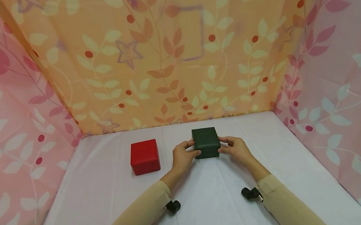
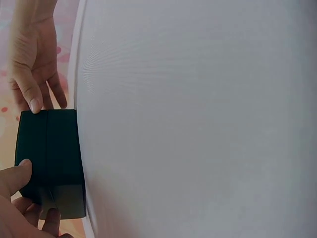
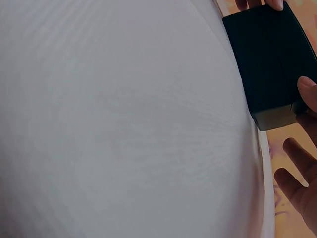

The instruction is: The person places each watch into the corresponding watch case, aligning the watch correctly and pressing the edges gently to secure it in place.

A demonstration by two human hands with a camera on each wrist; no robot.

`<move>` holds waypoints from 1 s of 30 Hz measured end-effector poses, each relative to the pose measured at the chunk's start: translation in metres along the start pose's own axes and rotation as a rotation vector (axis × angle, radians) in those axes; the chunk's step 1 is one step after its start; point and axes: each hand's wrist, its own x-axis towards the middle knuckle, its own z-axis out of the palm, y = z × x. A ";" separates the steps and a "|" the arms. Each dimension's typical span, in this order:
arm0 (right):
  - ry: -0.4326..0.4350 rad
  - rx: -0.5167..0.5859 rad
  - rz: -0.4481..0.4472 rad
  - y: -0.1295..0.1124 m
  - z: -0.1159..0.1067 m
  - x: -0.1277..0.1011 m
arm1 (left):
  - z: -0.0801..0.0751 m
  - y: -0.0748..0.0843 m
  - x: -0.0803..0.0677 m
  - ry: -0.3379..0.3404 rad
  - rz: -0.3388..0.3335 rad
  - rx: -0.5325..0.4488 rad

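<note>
Opposite sides of a dark green box [image 1: 206, 142] are clasped by the left hand [image 1: 182, 157] and right hand [image 1: 237, 149], steadying it near the tabletop's [image 1: 211, 205] far edge. A red box [image 1: 144, 156] is left untouched just beside it.

Red box [image 1: 144, 156] on counter [image 1: 211, 205], closed, left of centre, upright, front face toward camera. Counter covered in white cloth, faint crease lines running along it. Three fabric walls enclose counter: orange back curtain [image 1: 174, 54] with leaf, berry and star print; pink leaf-print curtain on left [image 1: 5, 128]; matching pink curtain on right [image 1: 344, 82]. Wrist views filled mostly by white cloth.
</note>
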 end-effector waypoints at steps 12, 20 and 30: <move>-0.031 -0.140 -0.051 -0.004 -0.005 0.002 | -0.008 0.005 0.000 -0.070 -0.040 0.057; -0.054 -0.215 -0.173 -0.004 -0.007 -0.001 | -0.019 0.009 -0.003 -0.171 -0.059 0.075; -0.049 -0.292 -0.210 -0.014 -0.013 -0.007 | -0.033 0.015 -0.010 -0.301 -0.063 0.092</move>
